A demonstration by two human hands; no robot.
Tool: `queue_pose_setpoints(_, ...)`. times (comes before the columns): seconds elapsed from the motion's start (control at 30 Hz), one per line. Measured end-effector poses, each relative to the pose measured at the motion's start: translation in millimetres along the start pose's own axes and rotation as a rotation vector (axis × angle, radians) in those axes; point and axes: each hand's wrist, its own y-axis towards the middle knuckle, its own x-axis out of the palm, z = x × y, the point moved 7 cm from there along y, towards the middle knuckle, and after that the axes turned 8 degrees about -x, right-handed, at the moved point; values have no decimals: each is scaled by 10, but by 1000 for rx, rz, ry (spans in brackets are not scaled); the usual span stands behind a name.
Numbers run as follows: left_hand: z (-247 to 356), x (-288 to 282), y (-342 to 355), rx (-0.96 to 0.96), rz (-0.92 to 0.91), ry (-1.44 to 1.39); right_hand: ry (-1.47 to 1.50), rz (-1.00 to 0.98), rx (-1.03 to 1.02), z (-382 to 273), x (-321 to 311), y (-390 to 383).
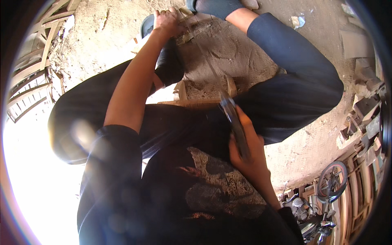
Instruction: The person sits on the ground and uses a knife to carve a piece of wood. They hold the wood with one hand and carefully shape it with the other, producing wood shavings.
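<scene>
My right hand (247,149) grips the dark handle of a tool (233,124), held low between my bent legs. A long, thin, blurred strip, apparently a blade (208,61), runs from it up toward my left hand (165,22). The left hand's fingers are curled at the far end, beside a dark shoe (145,26); what they grip is too small to make out. A light wooden piece (179,92) and a brown board edge (196,104) lie under the blade, between my legs, partly hidden.
I sit on a dusty floor (302,155). Wooden frames (30,81) lean at the left. Wood offcuts (363,110) are piled at the right. A motorbike (314,212) stands at the lower right beside long wooden pieces (355,196). A small scrap (298,22) lies near my right foot.
</scene>
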Motion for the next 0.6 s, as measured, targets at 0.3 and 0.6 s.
queue_pose_setpoints(0.3,-31,77,28,33,17,-93,-127,67,-241,-132,-88,29)
queue_pose_setpoints(0.6,-56,-85,-101,106,-31,-141,-272,68,-345,-309,-68,5)
